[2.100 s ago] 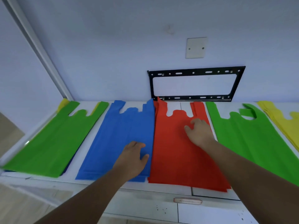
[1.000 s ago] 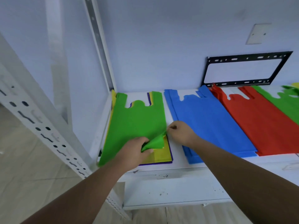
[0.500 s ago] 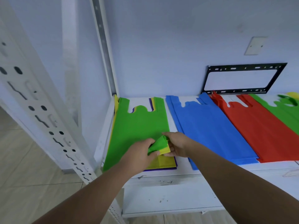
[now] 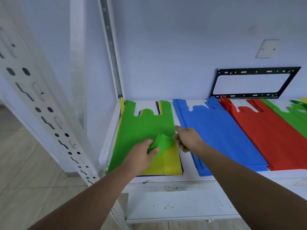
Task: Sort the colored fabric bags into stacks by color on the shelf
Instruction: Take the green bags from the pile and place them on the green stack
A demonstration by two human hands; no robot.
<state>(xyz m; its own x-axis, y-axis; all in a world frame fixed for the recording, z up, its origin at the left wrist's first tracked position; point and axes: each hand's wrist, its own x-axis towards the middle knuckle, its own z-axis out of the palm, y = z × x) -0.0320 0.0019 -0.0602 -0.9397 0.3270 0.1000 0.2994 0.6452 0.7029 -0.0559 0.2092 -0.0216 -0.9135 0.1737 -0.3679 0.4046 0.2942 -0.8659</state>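
The green bag (image 4: pixel 146 128) tops the mixed pile at the shelf's (image 4: pixel 187 165) left end, unmarked; the left hand (image 4: pixel 141 155) pinches its lifted corner. Just right of that corner, the right hand (image 4: pixel 187 138) hovers loosely open, palm down.

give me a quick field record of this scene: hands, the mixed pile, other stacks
left hand: pinching lifted corner of green bag
right hand: beside that corner, fingers loosely curled, grip unclear
under green bag: yellow bag, purple edge below
sorted stacks rightward: blue stack, red stack, green stack
surface: white shelf
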